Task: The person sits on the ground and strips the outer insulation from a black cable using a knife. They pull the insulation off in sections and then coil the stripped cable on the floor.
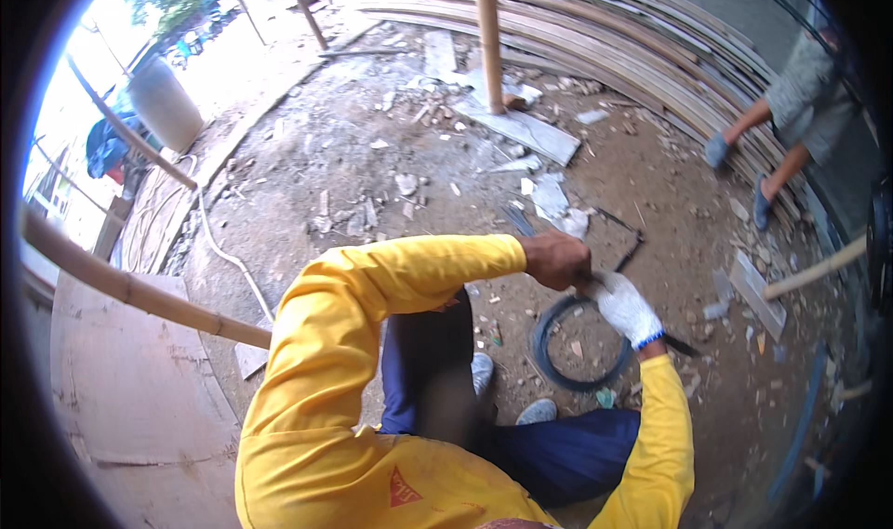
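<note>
My bare left hand (556,257) is closed in a fist, its yellow sleeve coming across from the left. My right hand (627,308), in a white knit glove with a blue cuff, is closed right beside it. The hands meet at a small dark piece that I cannot make out. Under them a coil of dark wire or thin tubing (542,341) lies on the dirt, partly covered by the glove. A thin black bent piece (636,241) shows just beyond the hands. Near my right wrist a flat black end (684,345) sticks out; whether these two join is hidden.
Long planks (595,32) are stacked at the back right, where another person's slippered foot (716,151) rests. A bamboo post (488,41) stands ahead; a bamboo pole (139,292) crosses at left above a plywood sheet (130,371). Rubble and scraps litter the dirt. A drum (166,104) stands far left.
</note>
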### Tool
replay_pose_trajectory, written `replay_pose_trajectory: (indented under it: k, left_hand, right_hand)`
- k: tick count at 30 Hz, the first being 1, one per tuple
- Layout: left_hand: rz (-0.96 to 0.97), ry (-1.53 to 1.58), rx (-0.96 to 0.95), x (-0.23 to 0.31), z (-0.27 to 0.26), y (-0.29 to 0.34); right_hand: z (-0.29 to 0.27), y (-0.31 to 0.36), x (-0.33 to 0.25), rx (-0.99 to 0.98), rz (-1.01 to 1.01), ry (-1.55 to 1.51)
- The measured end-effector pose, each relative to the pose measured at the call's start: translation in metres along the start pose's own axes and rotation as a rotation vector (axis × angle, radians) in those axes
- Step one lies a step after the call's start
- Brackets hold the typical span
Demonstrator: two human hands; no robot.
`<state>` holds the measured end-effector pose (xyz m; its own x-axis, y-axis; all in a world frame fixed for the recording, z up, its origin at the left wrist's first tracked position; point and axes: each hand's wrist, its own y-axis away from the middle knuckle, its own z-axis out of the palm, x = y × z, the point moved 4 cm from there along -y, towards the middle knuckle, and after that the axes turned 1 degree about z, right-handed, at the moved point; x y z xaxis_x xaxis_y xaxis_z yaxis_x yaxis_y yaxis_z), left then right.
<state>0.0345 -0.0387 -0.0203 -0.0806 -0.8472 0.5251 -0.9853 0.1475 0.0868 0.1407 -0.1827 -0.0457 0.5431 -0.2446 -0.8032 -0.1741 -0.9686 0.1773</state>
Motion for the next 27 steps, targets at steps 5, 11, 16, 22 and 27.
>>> replay_pose_trajectory:
  k: [5, 11, 16, 22, 27]
  left_hand:
    - [0.183, 0.044, 0.118, 0.0, -0.013, -0.005]
    - [0.177, 0.146, 0.098, -0.003, -0.018, -0.006]
    - [0.109, 0.06, 0.074, 0.007, -0.01, -0.009]
    - [0.034, -0.082, 0.081, 0.009, -0.002, -0.008]
    - [0.077, 0.048, 0.153, 0.0, -0.022, -0.006]
  right_hand:
    - [-0.018, 0.007, -0.002, -0.043, 0.036, -0.205]
    - [-0.036, 0.019, 0.016, -0.106, -0.02, -0.058]
    - [-0.022, 0.017, 0.032, 0.007, -0.05, 0.053]
    - [-0.017, 0.022, 0.026, 0.009, -0.048, 0.06]
    - [-0.038, 0.02, 0.037, 0.007, 0.01, -0.018]
